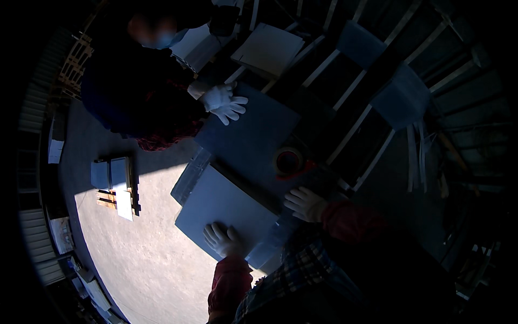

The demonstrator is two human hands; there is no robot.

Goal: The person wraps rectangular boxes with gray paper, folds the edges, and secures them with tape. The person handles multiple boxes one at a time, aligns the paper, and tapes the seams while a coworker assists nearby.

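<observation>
The pale grey panel [229,202] lay flat and tilted across the middle of the view, over clear-looking wrapping [186,181]. On its near edge rested the left hand [222,240] — palm down, fingers parted, gripping nothing. The right hand [306,204], just beyond the right corner, was spread and grasped nothing visible; its contact beneath was unclear. Farther out sat a tape roll [287,162] — and a co-worker's gloved hand [225,102], splayed over a dark board [251,124].
</observation>
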